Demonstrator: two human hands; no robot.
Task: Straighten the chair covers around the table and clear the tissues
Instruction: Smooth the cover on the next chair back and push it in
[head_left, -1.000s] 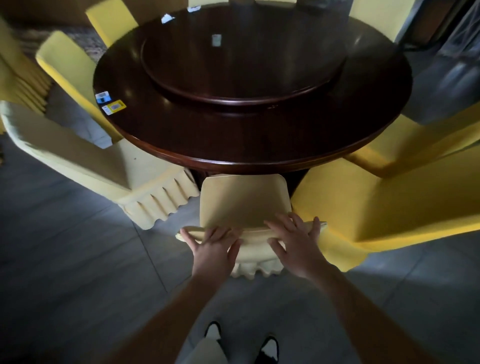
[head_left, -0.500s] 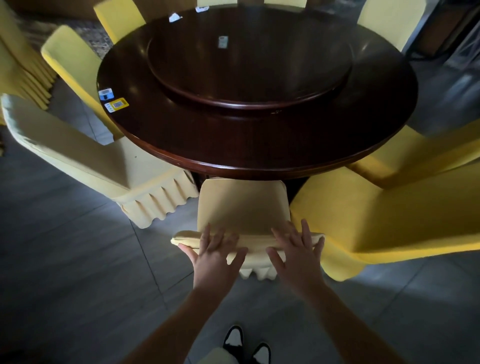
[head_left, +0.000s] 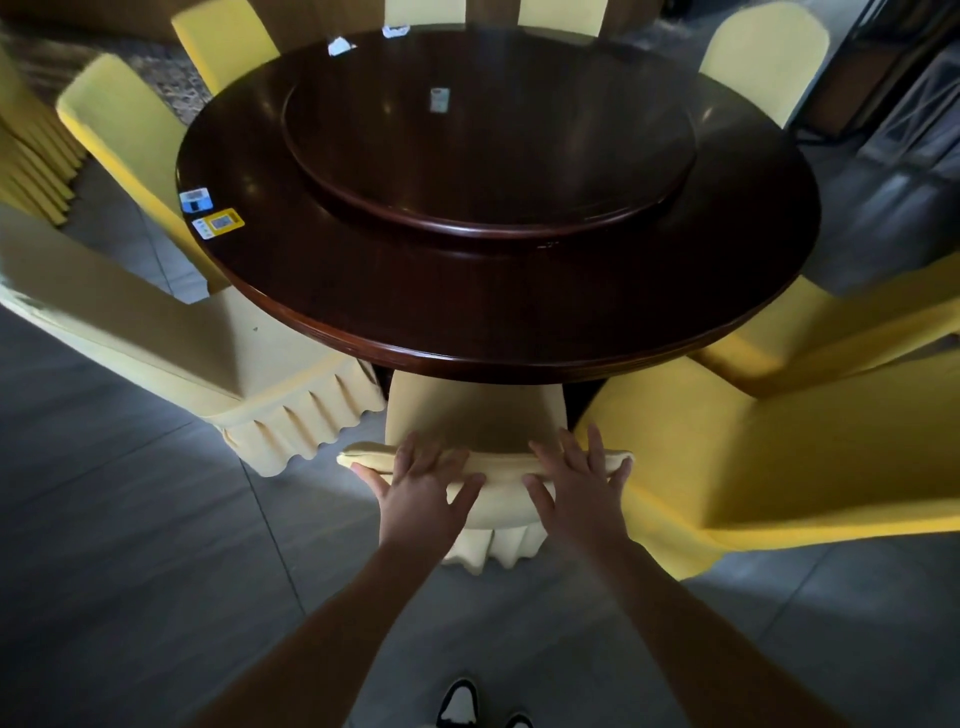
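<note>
Filling the upper view, a round dark wood surface (head_left: 467, 312) carries a raised turntable (head_left: 488, 156). Two tissues (head_left: 340, 45) lie at its 11 o'clock edge, two small cards (head_left: 210, 213) at 9 o'clock, another card (head_left: 439, 100) on the turntable. Yellow chair covers (head_left: 779, 457) ring it over grey floor tiles (head_left: 130, 571). At 6 o'clock, left hand (head_left: 418, 493) and right hand (head_left: 582, 488) rest flat, fingers spread wide, on the nearest chair's top (head_left: 498, 467).

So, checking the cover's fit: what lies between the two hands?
In the head view, only the chair cover's top edge spans between left hand and right hand.
</note>
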